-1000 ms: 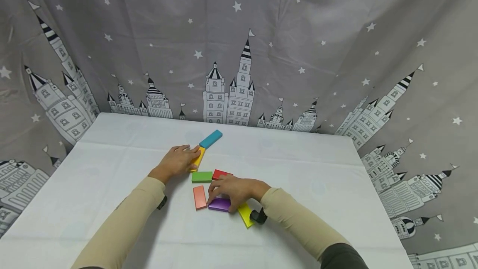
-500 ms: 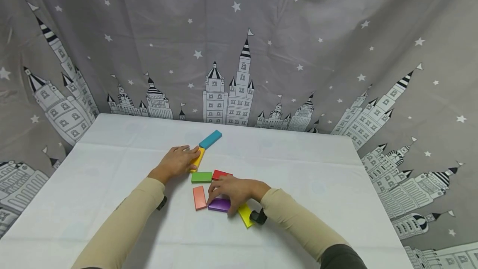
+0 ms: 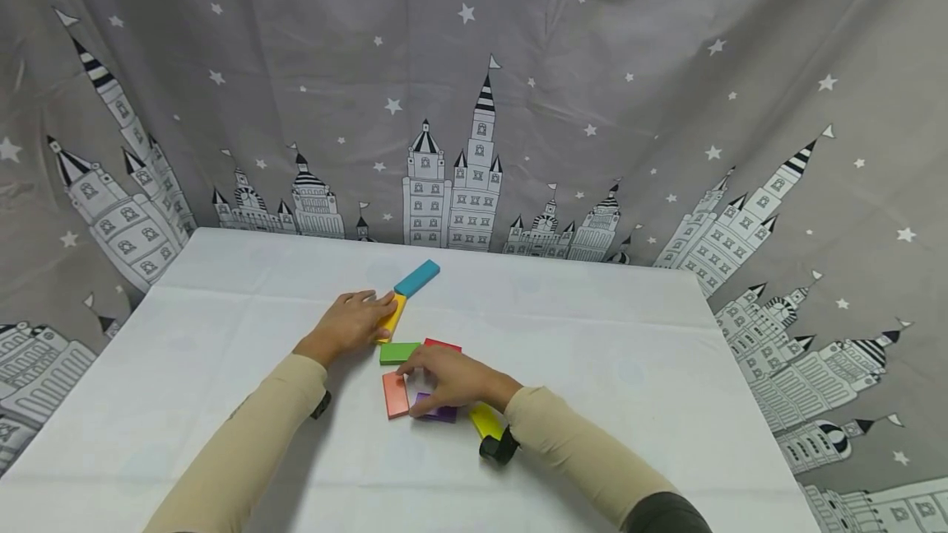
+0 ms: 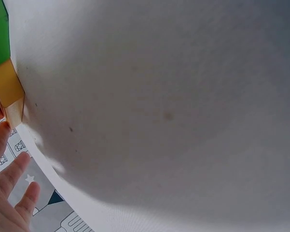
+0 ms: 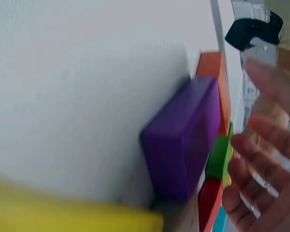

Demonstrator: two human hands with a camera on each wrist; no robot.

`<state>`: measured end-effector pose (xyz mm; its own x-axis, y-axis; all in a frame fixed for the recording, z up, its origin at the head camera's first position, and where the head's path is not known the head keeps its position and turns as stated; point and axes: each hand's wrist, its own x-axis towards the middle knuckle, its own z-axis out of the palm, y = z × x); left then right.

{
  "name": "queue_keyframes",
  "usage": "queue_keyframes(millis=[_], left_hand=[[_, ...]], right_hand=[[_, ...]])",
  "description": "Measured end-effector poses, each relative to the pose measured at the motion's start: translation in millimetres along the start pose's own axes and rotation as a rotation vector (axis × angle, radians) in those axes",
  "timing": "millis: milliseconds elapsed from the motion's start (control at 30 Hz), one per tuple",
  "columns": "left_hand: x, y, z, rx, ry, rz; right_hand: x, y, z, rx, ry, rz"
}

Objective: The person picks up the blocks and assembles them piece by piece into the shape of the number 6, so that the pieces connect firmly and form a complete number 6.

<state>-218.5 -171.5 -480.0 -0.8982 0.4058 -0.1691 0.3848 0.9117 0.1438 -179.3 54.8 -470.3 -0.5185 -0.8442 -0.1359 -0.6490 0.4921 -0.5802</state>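
My left hand point(image 3: 348, 326) pinches the amber block point(image 3: 393, 319) between thumb and forefinger; the other fingers stretch past it. A blue block point(image 3: 418, 278) touches its far end, and a green block point(image 3: 398, 354) lies by its near end. Over the group hovers my right hand point(image 3: 453, 377), fingers and thumb spread apart above the salmon block point(image 3: 396, 396) and the purple block point(image 3: 446, 415). In the right wrist view the same purple block point(image 5: 183, 130) stands apart from those loose fingers point(image 5: 260, 154). A red block point(image 3: 444, 345) is partly hidden behind the right hand.
A yellow block point(image 3: 485, 419) lies under the right wrist, partly covered by a black wrist strap point(image 3: 499, 447). White cloth covers the table point(image 3: 615, 336). Behind it hangs a grey curtain point(image 3: 578, 39) printed with castles and stars.
My right hand has let go of the purple block and lifted a little, its fingers shifting left and away toward the salmon and green blocks. The left hand has stayed on the amber block.
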Motion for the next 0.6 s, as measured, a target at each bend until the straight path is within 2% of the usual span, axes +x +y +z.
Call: queue_keyframes(millis=[167,600], left_hand=[[-0.3,1.1,-1.3,0.007,0.014,0.004],[2.0,2.4,-1.5,-0.002,0.012,-0.004]], right_hand=[[5.5,-5.6,6.5,-0.051,0.064,0.048],[12.8,-14.5,15.6,-0.044,0.088,0.116]])
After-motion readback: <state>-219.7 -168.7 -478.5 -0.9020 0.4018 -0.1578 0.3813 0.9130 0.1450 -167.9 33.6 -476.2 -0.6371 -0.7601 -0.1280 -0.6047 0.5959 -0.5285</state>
